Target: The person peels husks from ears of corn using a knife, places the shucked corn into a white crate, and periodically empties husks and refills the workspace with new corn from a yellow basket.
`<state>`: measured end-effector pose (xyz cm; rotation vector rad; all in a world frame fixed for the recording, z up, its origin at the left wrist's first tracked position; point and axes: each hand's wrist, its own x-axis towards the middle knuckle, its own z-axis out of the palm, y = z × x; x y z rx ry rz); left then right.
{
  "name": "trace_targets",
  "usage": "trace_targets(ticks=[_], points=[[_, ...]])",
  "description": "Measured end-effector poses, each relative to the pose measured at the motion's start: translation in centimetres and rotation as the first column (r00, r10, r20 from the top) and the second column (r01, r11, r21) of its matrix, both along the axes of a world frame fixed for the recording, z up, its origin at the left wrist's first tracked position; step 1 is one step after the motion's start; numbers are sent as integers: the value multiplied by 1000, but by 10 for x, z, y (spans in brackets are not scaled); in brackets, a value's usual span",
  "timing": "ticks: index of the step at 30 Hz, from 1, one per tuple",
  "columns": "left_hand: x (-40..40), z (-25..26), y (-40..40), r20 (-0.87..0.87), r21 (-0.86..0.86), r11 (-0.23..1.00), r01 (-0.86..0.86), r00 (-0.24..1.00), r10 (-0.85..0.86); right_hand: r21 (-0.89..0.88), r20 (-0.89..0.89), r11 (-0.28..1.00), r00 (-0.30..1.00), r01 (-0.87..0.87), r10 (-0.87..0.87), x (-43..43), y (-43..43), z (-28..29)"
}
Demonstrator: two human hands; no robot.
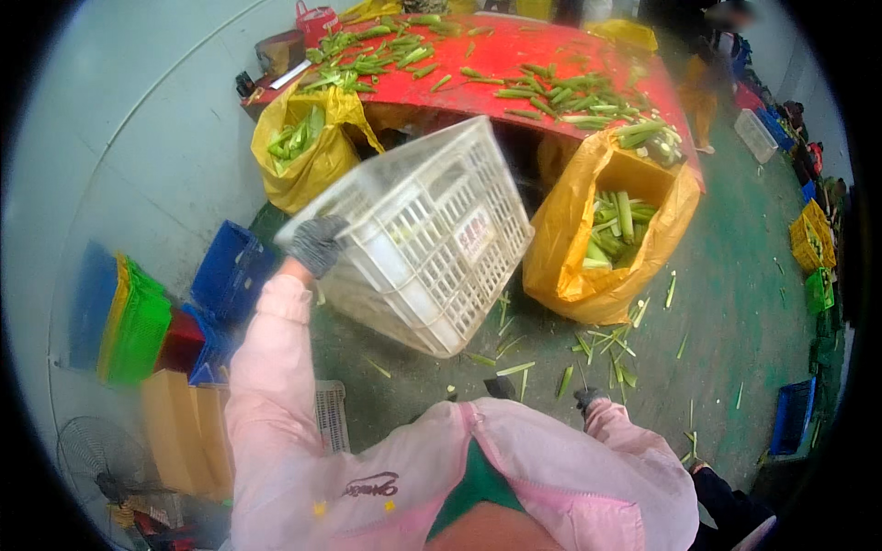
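My left hand (317, 244), in a dark grey knit glove, grips the upper rim of a white slatted plastic crate (441, 241). The crate is tilted in front of me, with a label bearing writing on its side. My right hand (590, 399), also gloved, is low by my right side, partly hidden by the sleeve. A thin line rises beside it; whether the hand holds it is unclear. Beyond the crate, an orange-yellow sack (613, 275) holds cut green stalks (623, 220). To the left, a yellow sack (303, 165) holds more green pieces (296, 141).
A red table (496, 55) carries scattered cut stalks (572, 93). Leaf scraps (610, 351) litter the green floor (730, 275). Blue crates (231, 272), a green crate (138, 317), a cardboard box (182, 434) and a fan (96, 454) stand left. A person (699, 89) is at far right.
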<state>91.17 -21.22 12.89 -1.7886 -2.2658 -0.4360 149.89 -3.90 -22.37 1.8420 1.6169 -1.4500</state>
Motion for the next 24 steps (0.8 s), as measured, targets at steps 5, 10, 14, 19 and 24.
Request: trace_targets(ticks=[5, 10, 14, 19, 24], points=[[-62, -133, 42, -101, -564, 814, 141, 966, -237, -23, -130, 987, 978, 160, -162, -77, -15, 2], [-129, -332, 17, -17, -773, 591, 232, 923, -384, 56, -34, 939, 940, 340, -339, -135, -73, 9], [-187, -373, -2, -189, -738, 655, 162, 882, -431, 79, 139, 945, 935, 318, -326, -135, -180, 2], [-251, -386, 9, -150, -641, 750, 166, 931, -334, 122, 355, 873, 842, -472, 406, -144, -280, -33], [-305, -382, 19, -79, -364, 921, 140, 980, -180, 145, 38, 871, 877, 469, -478, -359, -188, 125]])
